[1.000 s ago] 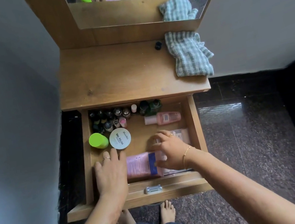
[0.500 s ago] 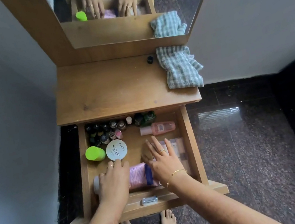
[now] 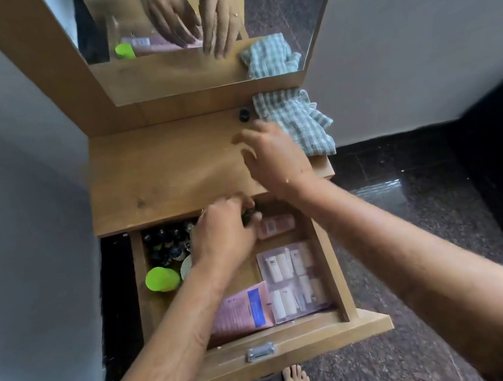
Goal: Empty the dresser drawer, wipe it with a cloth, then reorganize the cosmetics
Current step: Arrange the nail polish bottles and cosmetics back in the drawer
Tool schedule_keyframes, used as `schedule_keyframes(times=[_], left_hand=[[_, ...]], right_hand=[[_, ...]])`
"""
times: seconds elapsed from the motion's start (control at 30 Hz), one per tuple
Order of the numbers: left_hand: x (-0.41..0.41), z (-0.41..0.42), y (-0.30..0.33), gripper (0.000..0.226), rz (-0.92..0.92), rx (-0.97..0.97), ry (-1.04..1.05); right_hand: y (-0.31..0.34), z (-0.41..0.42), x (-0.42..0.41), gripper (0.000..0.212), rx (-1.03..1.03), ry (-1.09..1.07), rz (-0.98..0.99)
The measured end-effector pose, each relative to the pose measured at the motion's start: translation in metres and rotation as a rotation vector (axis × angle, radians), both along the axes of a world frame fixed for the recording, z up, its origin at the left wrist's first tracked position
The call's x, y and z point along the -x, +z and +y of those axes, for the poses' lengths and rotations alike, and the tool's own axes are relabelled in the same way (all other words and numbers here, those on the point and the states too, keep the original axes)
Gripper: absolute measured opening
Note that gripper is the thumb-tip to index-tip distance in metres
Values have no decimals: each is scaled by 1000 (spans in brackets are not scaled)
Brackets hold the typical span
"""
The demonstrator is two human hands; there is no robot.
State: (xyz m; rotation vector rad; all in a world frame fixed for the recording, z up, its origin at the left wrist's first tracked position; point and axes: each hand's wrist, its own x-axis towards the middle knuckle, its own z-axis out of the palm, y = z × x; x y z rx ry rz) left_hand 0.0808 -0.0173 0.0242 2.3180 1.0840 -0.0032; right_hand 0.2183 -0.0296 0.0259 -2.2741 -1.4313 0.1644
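Both hands work at emptying: left hand (image 3: 221, 229) grips a dark bottle (image 3: 249, 216) mid-frame in the drawer (image 3: 330, 263), right hand (image 3: 272, 156), fingers loosely spread and empty, hovers over the dresser top (image 3: 156, 170).

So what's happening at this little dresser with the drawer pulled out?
A person is emptying the open wooden drawer. The left hand reaches to the back of the drawer by the cluster of small dark bottles; what it holds is blurred. The right hand hovers above the wooden dresser top, near the green checked cloth. The lime-green capped container, pink tube and flat sachet packs are in the drawer.
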Motion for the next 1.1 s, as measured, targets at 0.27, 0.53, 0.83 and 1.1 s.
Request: schedule_keyframes(times=[0.27, 0.53, 0.83, 1.1], left_hand=[[-19, 43, 10, 13, -324, -47, 111], [17, 22, -18, 6, -351, 15, 145], [47, -22, -48, 9, -129, 196, 49], [49, -20, -55, 11, -64, 167, -38]], right_hand=[[-14, 67, -41, 38, 358, -43, -191], [-19, 25, 7, 27, 136, -70, -14], [-55, -79, 67, 19, -225, -688, 286], [-96, -63, 40, 20, 380, -323, -32]])
